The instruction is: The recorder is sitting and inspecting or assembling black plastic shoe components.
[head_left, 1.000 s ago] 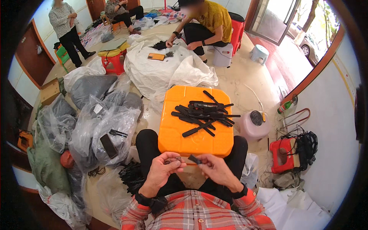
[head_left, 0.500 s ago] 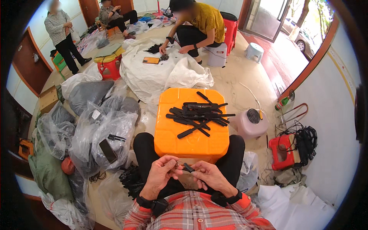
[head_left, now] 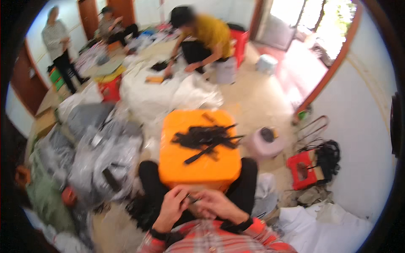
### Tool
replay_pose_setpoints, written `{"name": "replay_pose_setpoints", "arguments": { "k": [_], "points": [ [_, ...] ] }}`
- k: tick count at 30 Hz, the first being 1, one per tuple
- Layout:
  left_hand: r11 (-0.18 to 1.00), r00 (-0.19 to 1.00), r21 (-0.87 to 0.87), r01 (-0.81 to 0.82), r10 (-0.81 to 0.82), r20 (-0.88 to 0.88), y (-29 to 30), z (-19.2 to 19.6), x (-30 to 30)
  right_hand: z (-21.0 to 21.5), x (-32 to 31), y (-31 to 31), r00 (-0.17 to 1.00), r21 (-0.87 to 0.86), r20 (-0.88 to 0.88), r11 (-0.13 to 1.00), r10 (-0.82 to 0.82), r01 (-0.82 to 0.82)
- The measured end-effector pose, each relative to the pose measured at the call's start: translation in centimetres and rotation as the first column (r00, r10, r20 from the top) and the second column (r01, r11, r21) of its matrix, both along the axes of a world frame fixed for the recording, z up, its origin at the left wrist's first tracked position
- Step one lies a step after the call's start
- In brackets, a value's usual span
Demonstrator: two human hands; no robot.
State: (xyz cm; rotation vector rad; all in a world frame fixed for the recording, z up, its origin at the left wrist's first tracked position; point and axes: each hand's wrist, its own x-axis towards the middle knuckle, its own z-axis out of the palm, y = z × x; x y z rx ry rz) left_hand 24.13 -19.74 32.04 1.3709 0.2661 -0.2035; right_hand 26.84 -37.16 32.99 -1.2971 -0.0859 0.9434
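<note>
Close to my body, just in front of the orange stool, both my hands meet with fingertips pinched. My left hand (head_left: 172, 207) is closed on something small that blur and fingers hide. A short dark piece (head_left: 192, 198) shows between the fingertips, and my right hand (head_left: 218, 205) is closed round it. On the orange plastic stool (head_left: 174, 166), between my knees, lies a loose pile of flat black strips (head_left: 206, 137), crossed over one another.
Clear plastic bags (head_left: 86, 162) with grey contents crowd the left, a dark phone (head_left: 111, 180) on top. A pinkish jug (head_left: 265, 147) and a red stool (head_left: 300, 170) with black cords stand right. Beyond, a co-worker in yellow (head_left: 211, 38) bends over white sheeting (head_left: 145, 95).
My hands have come together, bringing the dark piece against my left fingertips. The whole view has shifted and blurred, with the stool now lower and further left.
</note>
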Motion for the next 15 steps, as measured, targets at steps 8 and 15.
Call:
{"name": "replay_pose_setpoints", "arguments": {
  "k": [8, 15],
  "points": [
    [0.974, 0.997, -0.224, 0.036, -0.020, 0.078, 0.1, 1.3, -2.1, 2.2, -0.5, 0.2, 0.996, 0.113, 0.084, 0.993, 0.006, -0.016],
    [0.965, 0.994, -0.238, 0.111, -0.112, 0.007, -0.2, 1.5, -2.3, 1.3, -0.4, 0.1, 0.999, 0.230, 0.034, 0.973, -0.027, 0.018]
  ]
}}
